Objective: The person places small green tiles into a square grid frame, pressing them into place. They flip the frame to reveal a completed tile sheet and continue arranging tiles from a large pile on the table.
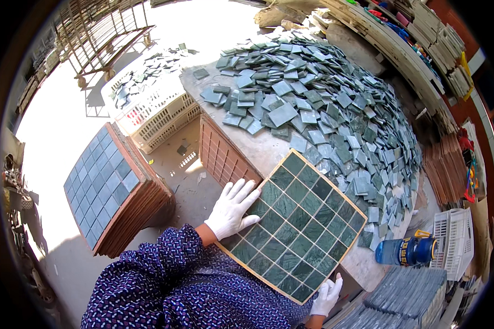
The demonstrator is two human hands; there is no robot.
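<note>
A square tray of dark green tiles (296, 222), laid in a grid with a light rim, leans between my lap and the stone table. My left hand (233, 210), in a white glove, lies spread over the tray's left edge, with the thumb apart from the fingers. At the lower right edge, my gloved right hand (326, 297) is closed against the rim; some of its fingers are partly hidden. Behind the tray's left corner, a brown tray with an empty grid (225, 151) leans against the table's side.
Loose green tiles (313, 109) are heaped across the stone table (269, 147). At left stands a stack of brown trays (142, 205), its top one filled with tiles (100, 183). A cream crate (164, 123) holds tiles. At right are a blue bottle (403, 251) and stacked grey tiles (406, 290).
</note>
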